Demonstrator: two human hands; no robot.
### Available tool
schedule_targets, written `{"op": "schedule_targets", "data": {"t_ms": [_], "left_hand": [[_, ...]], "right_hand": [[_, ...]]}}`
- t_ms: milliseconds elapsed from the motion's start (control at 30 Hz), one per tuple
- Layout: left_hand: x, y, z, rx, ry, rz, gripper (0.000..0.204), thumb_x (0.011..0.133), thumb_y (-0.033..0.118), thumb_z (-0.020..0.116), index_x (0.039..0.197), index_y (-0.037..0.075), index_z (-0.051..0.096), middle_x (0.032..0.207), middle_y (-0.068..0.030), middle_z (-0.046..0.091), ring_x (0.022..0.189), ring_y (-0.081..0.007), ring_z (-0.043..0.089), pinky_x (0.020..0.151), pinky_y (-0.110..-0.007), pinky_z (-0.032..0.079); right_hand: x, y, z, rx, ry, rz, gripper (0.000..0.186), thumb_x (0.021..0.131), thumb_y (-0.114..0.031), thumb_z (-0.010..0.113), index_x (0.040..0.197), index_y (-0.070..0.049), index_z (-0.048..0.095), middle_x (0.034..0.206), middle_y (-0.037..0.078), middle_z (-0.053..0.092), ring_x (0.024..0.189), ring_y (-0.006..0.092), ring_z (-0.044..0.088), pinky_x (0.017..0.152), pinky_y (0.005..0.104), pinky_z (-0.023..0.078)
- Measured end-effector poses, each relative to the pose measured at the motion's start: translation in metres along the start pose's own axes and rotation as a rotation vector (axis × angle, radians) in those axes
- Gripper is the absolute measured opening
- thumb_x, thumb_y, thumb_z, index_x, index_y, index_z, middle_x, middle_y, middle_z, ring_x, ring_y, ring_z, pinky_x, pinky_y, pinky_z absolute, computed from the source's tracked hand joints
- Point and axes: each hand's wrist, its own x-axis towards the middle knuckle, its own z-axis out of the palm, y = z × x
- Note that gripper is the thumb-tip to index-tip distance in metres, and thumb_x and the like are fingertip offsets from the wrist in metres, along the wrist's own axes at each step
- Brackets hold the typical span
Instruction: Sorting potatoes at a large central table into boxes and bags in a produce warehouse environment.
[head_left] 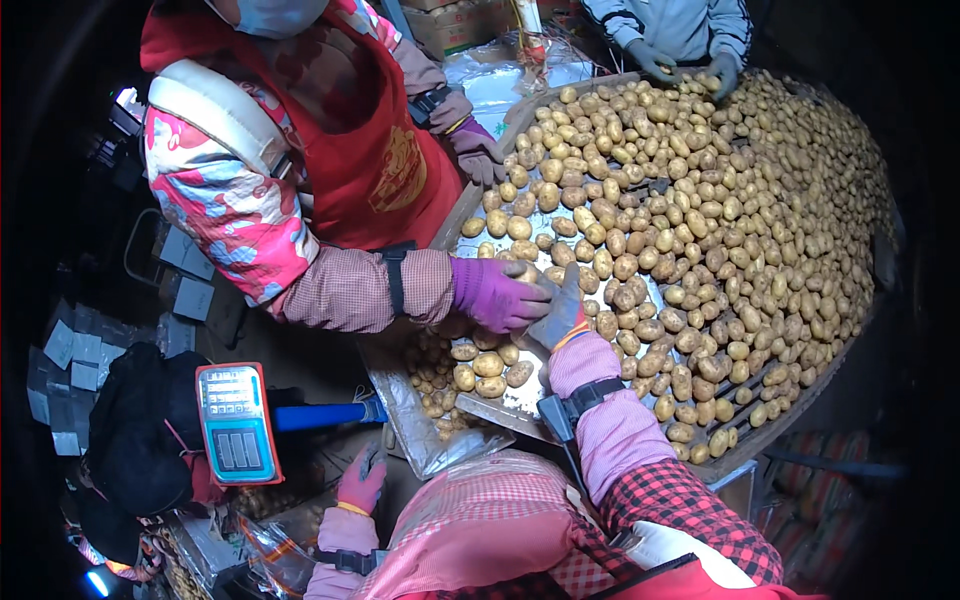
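My right hand, in a grey work glove with a pink gingham sleeve, reaches over the sorting table among the potatoes. A finger points up and away; the rest are partly hidden beside the co-worker's purple-gloved hand, and no potato shows in my grip. My left hand, in a pink glove with grey fingers, is low at the left, beside the table's near corner. Its fingers are apart and nothing shows in them. Just left of my right hand, several potatoes lie by the table's chute edge.
A scale display on a blue post stands at the left. Below the chute, a plastic-lined box holds more potatoes. Opposite me, a co-worker in a red apron leans in. Another person's gloved hands work at the far edge.
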Motion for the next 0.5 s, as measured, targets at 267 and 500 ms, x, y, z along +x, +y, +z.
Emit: {"op": "schedule_targets", "data": {"t_ms": [267, 500], "left_hand": [[0.011, -0.010, -0.002, -0.057, -0.001, -0.022, 0.057, 0.089, 0.019, 0.063, 0.139, -0.001, 0.044, 0.126, -0.0103, 0.060, 0.111, -0.0144, 0.057, 0.093, -0.026, 0.044], [0.021, -0.016, -0.008, 0.015, -0.007, -0.002, 0.051, 0.092, 0.011, 0.059, 0.138, -0.004, 0.044, 0.133, -0.0144, 0.055, 0.118, -0.0196, 0.056, 0.100, -0.028, 0.042]], "right_hand": [[-0.008, 0.006, -0.002, 0.146, -0.046, -0.093, 0.091, 0.086, -0.078, 0.033, 0.137, -0.003, 0.042, 0.129, 0.015, 0.052, 0.115, 0.0335, 0.052, 0.103, 0.0516, 0.037], [0.005, 0.026, -0.028, 0.150, 0.116, -0.203, 0.078, 0.089, -0.064, 0.049, 0.135, -0.001, 0.046, 0.137, 0.017, 0.051, 0.121, 0.0311, 0.052, 0.102, 0.0398, 0.044]]}}
